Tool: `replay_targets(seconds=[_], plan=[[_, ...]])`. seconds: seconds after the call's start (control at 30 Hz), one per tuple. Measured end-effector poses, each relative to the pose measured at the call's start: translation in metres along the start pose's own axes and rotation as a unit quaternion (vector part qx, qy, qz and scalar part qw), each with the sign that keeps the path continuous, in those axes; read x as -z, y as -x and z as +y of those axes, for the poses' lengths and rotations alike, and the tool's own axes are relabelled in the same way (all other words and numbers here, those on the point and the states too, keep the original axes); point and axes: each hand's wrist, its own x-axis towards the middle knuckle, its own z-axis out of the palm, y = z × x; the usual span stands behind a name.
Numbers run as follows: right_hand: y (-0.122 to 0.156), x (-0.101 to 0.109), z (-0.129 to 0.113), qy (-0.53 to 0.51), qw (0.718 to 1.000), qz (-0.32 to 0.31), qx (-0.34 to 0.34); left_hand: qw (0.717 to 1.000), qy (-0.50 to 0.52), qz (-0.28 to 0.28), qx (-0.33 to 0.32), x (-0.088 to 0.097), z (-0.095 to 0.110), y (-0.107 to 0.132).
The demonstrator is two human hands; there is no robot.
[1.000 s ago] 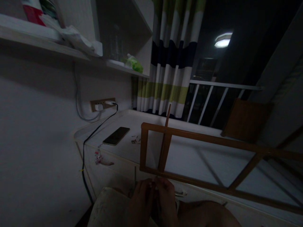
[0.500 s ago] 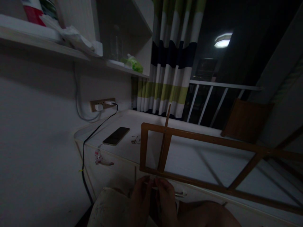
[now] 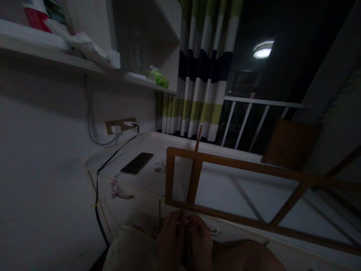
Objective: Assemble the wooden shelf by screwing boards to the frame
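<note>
Left hand [image 3: 170, 231]: fingers curled in, tips drawn up to the other hand's; too dark for us to tell if it pinches a small part.
Right hand [image 3: 200, 233]: likewise curled, tips facing the left's; what it grips, if anything, we can't tell.
Wooden frame [image 3: 225, 160]: brown, set over white desk [image 3: 149, 180], lower rail along desk's front edge; both hands are just below its crosspiece [image 3: 194, 180].
Fingertip work: we judge it's fine two-handed handling, prob. of sth tiny nr that joint; next move calls for a steady pinch & clear sight.
Small bits [image 3: 160, 168]: loose on desktop, btwn phone & frame; type unclear.
Smartphone [image 3: 137, 163]: flat, screen dark, w/ charm [image 3: 114, 188] hanging over desk edge; no logo seen.
Packet [image 3: 36, 17]: red & white, on shelf [image 3: 50, 56], upper L; no brand or writing legible to us.
</note>
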Motion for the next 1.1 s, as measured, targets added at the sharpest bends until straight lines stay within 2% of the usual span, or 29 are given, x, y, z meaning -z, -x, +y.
replay_targets(seconds=[0.13,0.2,0.27,0.37,0.47,0.57,0.77,0.9,1.1], plan=[[0.008,0.015,-0.010,0.149,0.979,0.045,0.132,0.997,-0.037,0.005,-0.074,0.001,0.002,0.001],[0.010,0.022,-0.016,0.206,0.952,0.058,0.221,0.995,-0.046,0.004,-0.093,0.002,0.004,0.001],[0.010,0.027,-0.018,0.257,0.918,0.039,0.299,0.993,-0.052,0.007,-0.110,0.002,0.004,0.001],[0.010,0.032,-0.015,0.331,0.871,0.006,0.362,0.990,-0.062,0.003,-0.125,0.002,0.005,0.001],[0.010,0.034,-0.010,0.373,0.840,0.019,0.393,0.989,-0.068,0.004,-0.130,0.002,0.006,0.002],[0.011,0.034,-0.010,0.374,0.830,0.052,0.411,0.989,-0.068,0.004,-0.132,0.001,0.005,0.002],[0.008,0.035,-0.016,0.408,0.806,0.029,0.427,0.990,-0.056,-0.006,-0.131,-0.001,0.001,0.003],[0.006,0.036,-0.016,0.422,0.808,0.031,0.409,0.991,-0.046,-0.028,-0.120,-0.003,-0.003,0.006],[0.004,0.036,-0.015,0.418,0.810,0.060,0.407,0.994,-0.001,-0.020,-0.110,-0.010,-0.009,0.008]])
